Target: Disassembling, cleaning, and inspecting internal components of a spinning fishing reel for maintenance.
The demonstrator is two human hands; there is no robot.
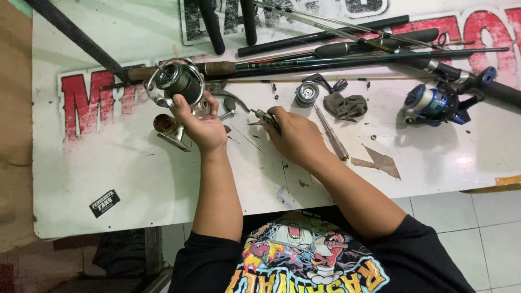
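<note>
My left hand (201, 125) grips a dark spinning fishing reel (179, 84) with a wire bail, held up over the white table (108, 173). My right hand (296, 135) is closed around a small metal tool (263, 115) whose tip points left toward the reel. A thin screwdriver (332, 135) lies on the table just right of my right hand. A round metal reel part (306, 93) with a handle arm sits beyond it, beside a crumpled grey cloth (347, 106).
Several fishing rods (347, 51) lie across the far side of the table. A blue spinning reel (434, 103) rests at the far right. A small brown spool (164, 125) sits left of my left hand. Torn patches mark the table (380, 161). Tiled floor lies to the right.
</note>
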